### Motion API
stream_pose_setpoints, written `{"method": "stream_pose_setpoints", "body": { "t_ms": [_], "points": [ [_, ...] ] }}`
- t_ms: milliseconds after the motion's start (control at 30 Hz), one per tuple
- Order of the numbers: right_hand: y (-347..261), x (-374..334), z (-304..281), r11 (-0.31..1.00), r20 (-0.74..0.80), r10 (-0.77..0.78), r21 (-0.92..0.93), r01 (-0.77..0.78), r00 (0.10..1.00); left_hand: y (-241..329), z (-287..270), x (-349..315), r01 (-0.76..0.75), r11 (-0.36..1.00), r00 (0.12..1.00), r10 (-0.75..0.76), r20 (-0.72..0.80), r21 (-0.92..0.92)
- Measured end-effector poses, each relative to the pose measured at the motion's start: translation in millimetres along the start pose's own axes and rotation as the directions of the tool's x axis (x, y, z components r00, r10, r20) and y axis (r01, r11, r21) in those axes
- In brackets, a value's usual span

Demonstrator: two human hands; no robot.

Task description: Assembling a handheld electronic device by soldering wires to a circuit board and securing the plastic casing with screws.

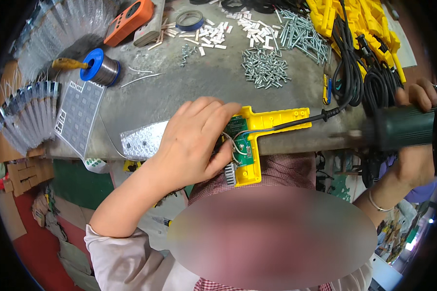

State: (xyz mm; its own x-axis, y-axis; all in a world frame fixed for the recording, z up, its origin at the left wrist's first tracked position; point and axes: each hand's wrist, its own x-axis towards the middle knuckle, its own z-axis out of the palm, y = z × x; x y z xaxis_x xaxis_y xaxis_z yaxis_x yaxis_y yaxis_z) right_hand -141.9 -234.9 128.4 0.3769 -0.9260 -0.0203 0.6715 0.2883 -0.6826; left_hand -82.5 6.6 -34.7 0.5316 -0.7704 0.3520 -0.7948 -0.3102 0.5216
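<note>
My left hand (194, 136) is closed around the left side of a yellow plastic housing half (281, 119) at the table's near edge. In the housing lies a green circuit board (243, 145) with thin wires soldered on. A black cable (308, 119) enters along its handle part. A grey finned metal piece (229, 173) shows at its lower left. A silvery bubble-wrapped strip (143, 140) reaches out from beneath the hand. At the far right my right hand (419, 95) grips a dark green power screwdriver (400, 127), blurred, its tip pointing left toward the housing without touching it.
Piles of short screws (264, 68), long screws (303, 36) and white sleeves (213, 35) lie at the back. Yellow housings (381, 31) and coiled black cables (347, 68) crowd the right. A solder spool (99, 68), wrapped strips (34, 109) and an orange device (128, 22) stand left.
</note>
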Motion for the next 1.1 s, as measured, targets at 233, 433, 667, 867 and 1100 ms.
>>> {"method": "stream_pose_setpoints", "body": {
  "t_ms": [233,433,667,867,1100],
  "points": [
    [9.8,21.5,-52.3,0.848,0.868,0.445,-0.328,-0.416,0.222,-0.1,-27.3,7.2,-0.011,0.989,0.967,0.047,0.249,-0.145],
    [22.5,-25.7,-49.2,0.821,0.698,0.56,-0.394,-0.413,0.447,-0.6,-19.5,1.4,-0.01,0.996,0.975,0.03,0.218,-0.094],
    [64.8,-49.3,-69.7,0.97,0.871,0.243,-0.208,-0.129,0.427,0.7,-11.0,-1.9,0.021,0.997,0.994,-0.013,0.112,-0.072],
    [73.3,-62.2,-70.8,0.965,0.868,0.24,-0.261,-0.011,0.434,-0.2,-7.0,-2.4,0.039,0.995,0.995,-0.03,0.092,-0.094],
    [76.2,-65.9,-65.9,0.967,0.919,0.248,-0.254,-0.02,0.308,1.1,-6.4,-0.9,0.048,0.993,0.995,-0.038,0.088,-0.107]
  ]
}}
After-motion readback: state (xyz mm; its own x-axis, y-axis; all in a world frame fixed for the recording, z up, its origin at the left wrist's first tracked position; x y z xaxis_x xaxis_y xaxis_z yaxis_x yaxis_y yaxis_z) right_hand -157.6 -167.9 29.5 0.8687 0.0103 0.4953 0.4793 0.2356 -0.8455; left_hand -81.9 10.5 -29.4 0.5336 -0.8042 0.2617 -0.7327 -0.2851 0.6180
